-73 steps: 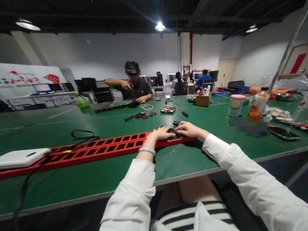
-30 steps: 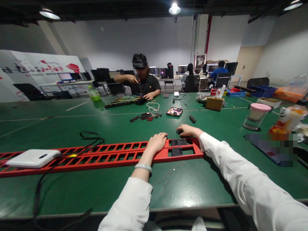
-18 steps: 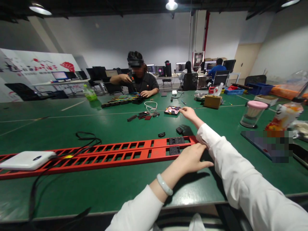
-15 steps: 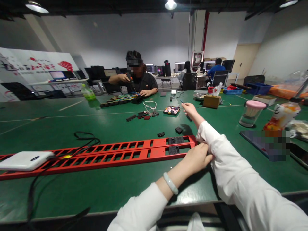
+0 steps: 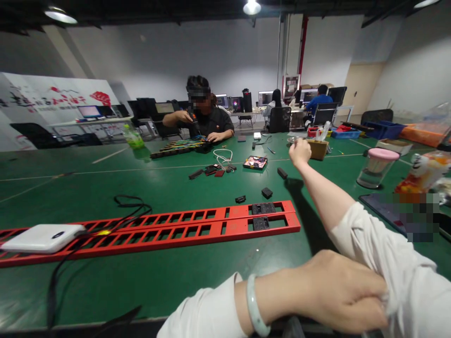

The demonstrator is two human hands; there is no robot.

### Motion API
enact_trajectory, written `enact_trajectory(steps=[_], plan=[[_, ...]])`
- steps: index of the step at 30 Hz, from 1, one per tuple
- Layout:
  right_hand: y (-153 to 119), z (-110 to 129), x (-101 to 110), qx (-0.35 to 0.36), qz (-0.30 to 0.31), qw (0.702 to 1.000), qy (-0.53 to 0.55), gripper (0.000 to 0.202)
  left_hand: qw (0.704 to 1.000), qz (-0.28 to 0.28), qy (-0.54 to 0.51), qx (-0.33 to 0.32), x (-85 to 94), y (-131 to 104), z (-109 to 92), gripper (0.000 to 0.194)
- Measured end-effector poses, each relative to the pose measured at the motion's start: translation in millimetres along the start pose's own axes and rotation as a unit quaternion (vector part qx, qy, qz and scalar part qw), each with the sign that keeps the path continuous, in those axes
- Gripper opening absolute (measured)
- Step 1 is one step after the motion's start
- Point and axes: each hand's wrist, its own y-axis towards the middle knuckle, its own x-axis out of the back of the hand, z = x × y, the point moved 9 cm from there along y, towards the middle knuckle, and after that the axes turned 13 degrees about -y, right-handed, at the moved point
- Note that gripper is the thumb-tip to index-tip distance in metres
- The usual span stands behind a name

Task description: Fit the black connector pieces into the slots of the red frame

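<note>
My left hand [image 5: 340, 286], a pale bracelet on its wrist, is closed on the white right sleeve [image 5: 398, 263], which is pushed up the forearm. Farther out, my right hand [image 5: 300, 151] is bent at the small round dish [image 5: 291, 140], its fingers curled; whatever they hold is hidden. Left of that hand lies a thin blue-tipped item [image 5: 271, 150], with a black block [image 5: 282, 172] nearer to me. Two long red slotted frames [image 5: 243, 225] lie side by side across the table, black pieces [image 5: 260, 223] seated in their right ends.
Small black parts [image 5: 267, 192] lie behind the frames. A white box [image 5: 44, 238] with black straps rests on their left part. Mid-table are a shallow tray [image 5: 255, 163] and a white cable. To the right stand a pink-lidded jar [image 5: 377, 169] and a tissue box [image 5: 317, 149]. A co-worker sits opposite.
My right hand has moved right, from beside the blue-tipped item to the dish. My left hand has come nearer to me, and the sleeve is higher on the right forearm.
</note>
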Motion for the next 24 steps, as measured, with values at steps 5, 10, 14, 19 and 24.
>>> enact_trajectory(steps=[5,10,14,19,24], plan=[[-32,55,-43,0.113,0.028,0.992,-0.053,0.049,0.99,0.127,0.031,-0.054,-0.1,-18,-19,0.008],[-79,100,-78,0.262,0.162,0.951,-0.02,0.066,0.98,0.114,0.16,0.008,23.1,-62,14,0.004],[-103,111,-96,0.29,0.199,0.93,-0.103,0.069,0.959,0.041,0.273,0.063,32.2,-89,64,0.004],[-107,108,-110,0.248,0.207,0.934,-0.151,0.054,0.944,-0.002,0.325,0.048,26.0,-107,93,0.012],[-109,106,-111,0.23,0.162,0.949,-0.144,0.049,0.942,-0.02,0.333,0.041,32.3,-128,106,0.018]])
